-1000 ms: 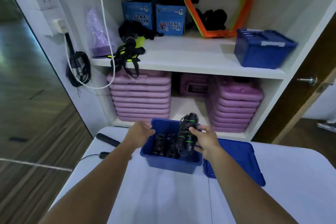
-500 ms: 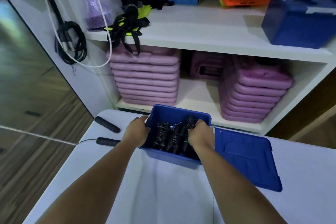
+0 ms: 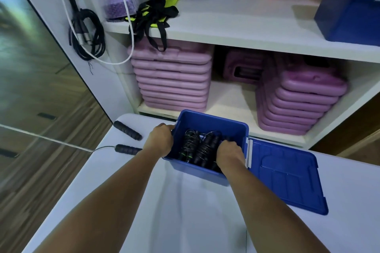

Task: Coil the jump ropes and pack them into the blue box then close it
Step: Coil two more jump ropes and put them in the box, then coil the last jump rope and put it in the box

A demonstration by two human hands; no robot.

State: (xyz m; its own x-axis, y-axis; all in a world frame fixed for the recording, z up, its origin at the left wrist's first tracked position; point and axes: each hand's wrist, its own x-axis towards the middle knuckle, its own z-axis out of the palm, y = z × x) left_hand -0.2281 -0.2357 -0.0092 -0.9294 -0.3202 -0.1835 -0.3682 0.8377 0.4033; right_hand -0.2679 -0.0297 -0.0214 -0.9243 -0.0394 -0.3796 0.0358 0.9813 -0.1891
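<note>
An open blue box point(image 3: 213, 122) stands on the white table point(image 3: 185, 211) near its far edge. Several coiled black jump ropes point(image 3: 197, 146) with green marks lie inside it. My left hand point(image 3: 159, 141) grips the box's left wall at the rim. My right hand point(image 3: 230, 155) is down inside the box at its right side, fingers curled over a coiled rope there; the fingertips are hidden. The blue lid point(image 3: 287, 174) lies flat on the table right of the box. An uncoiled rope with two black foam handles point(image 3: 127, 130) lies left of the box.
A white shelf unit stands right behind the table, with stacks of pink boards point(image 3: 172, 80) on its lower shelf. Another blue box point(image 3: 349, 10) sits on the upper shelf at right. Black cables point(image 3: 88, 33) hang on the left wall. Wood floor lies left.
My right hand has lowered the coiled rope from above the box down into it. The view has tilted down and moved closer. My left hand stays on the box's left wall.
</note>
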